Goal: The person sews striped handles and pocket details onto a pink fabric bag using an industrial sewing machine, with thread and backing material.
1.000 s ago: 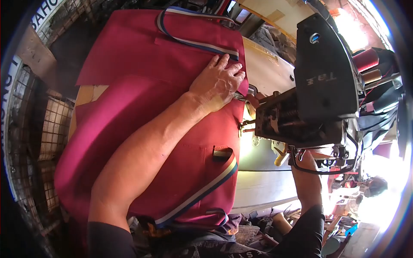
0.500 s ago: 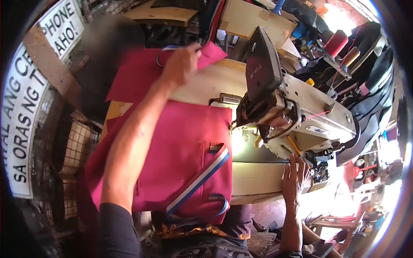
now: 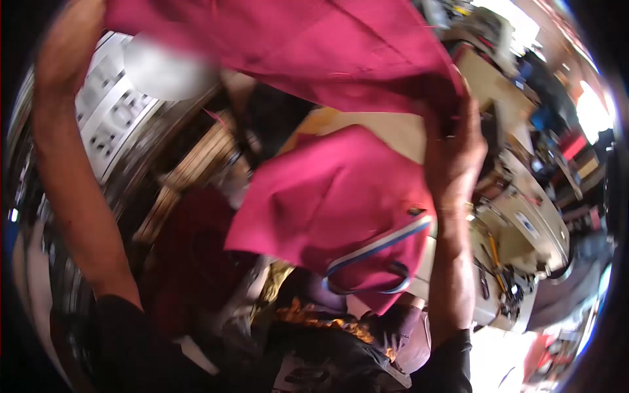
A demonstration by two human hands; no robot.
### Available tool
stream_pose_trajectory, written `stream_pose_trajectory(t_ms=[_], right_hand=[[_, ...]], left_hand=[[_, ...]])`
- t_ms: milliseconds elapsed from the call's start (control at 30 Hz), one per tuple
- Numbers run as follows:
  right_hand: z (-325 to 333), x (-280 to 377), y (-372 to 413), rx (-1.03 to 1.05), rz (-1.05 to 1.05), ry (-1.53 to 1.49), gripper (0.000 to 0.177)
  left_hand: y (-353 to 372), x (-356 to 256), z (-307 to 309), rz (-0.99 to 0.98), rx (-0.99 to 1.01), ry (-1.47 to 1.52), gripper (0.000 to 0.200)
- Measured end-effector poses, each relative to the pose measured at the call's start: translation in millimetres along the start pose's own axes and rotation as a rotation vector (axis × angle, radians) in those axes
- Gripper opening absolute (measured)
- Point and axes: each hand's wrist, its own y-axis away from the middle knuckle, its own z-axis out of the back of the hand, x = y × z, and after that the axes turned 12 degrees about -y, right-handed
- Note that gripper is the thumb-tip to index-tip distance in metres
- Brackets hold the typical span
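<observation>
A magenta fabric panel [image 3: 314, 49] is stretched across the upper part of the head view, lifted in the air. My left hand [image 3: 75, 33] grips its left end at the upper left; the fingertips are hidden. At the panel's right end, my right hand [image 3: 458, 147] is closed around the edge, slightly blurred. Below hangs a second magenta fabric piece [image 3: 341, 190], spread over the table edge and towards my lap. A white-and-blue striped ribbon [image 3: 380, 245] with a loose looped end lies on that lower piece.
To the right stands a sewing machine [image 3: 524, 223], partly behind my right forearm. Beside it lies a yellow-handled tool [image 3: 495, 252]. A white lettered sign [image 3: 114, 108] hangs at the left. The pale tabletop [image 3: 386, 131] shows between the two fabrics.
My right hand has left the sewing machine bed and taken hold of the panel. My left hand has swung to the upper left, and the panel is raised. The camera view has shifted.
</observation>
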Motion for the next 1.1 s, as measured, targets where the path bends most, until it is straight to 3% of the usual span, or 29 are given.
stream_pose_trajectory(t_ms=[33,100,133,267,300,367,500,533,600,700,767,900,967,1033,1067,1100], right_hand=[[-10.2,11.5,-1.0,0.052,0.041,-0.181,0.035],[-35.9,31.8,10.2,0.251,0.034,-0.46,0.025],[-44.8,48.3,17.4,0.416,-0.075,-0.439,0.027],[-106.6,88.7,57.4,0.817,0.13,-0.73,0.01],[-116.8,94.3,61.1,0.93,0.126,-0.677,0.011],[-137.4,109.8,66.4,1.089,0.107,-0.537,0.014],[-204.0,96.1,101.5,1.111,-0.034,-0.58,0.016],[-218.5,95.9,108.3,1.141,-0.125,-0.584,0.017],[-246.4,96.1,121.3,1.083,-0.067,-0.548,0.018],[-274.0,92.4,129.7,0.944,0.001,-0.664,0.02],[-273.2,97.6,123.6,0.843,0.005,-0.782,0.023],[-268.8,75.0,117.0,0.817,0.281,-0.701,0.026],[-269.6,57.1,135.5,0.844,0.39,-0.584,0.023],[-259.0,48.7,155.5,1.16,0.421,-0.247,0.024],[-252.7,40.5,165.1,1.245,0.49,-0.211,0.03],[-239.9,41.8,169.1,1.152,0.489,-0.248,0.032]], left_hand=[[4.9,24.6,39.6,-0.094,-0.022,-0.142,0.035],[37.6,21.9,79.2,-0.035,-0.122,-0.027,0.027],[57.0,25.3,104.4,0.008,-0.122,-0.127,0.03],[152.2,68.0,181.4,0.604,-0.073,-0.41,0.033],[176.0,78.5,191.1,0.813,0.029,-0.367,0.037],[232.8,108.2,203.3,1.008,0.131,-0.328,0.037],[339.5,170.2,202.7,1.061,0.377,-0.239,0.035],[351.9,176.7,200.2,1.085,0.36,-0.241,0.034],[367.5,183.7,198.4,1.135,0.336,-0.241,0.034],[357.3,184.9,227.2,1.093,0.189,-0.305,0.034],[337.1,152.6,243.2,0.976,0.088,-0.363,0.034],[337.7,69.3,258.9,0.942,0.394,-0.566,0.026],[368.6,55.7,250.0,0.897,0.591,-0.333,0.023],[423.7,53.5,220.4,0.949,0.769,-0.232,0.025],[434.8,48.2,195.7,0.93,1.022,-0.237,0.033],[476.4,50.0,174.3,0.857,1.225,-0.271,0.056]])
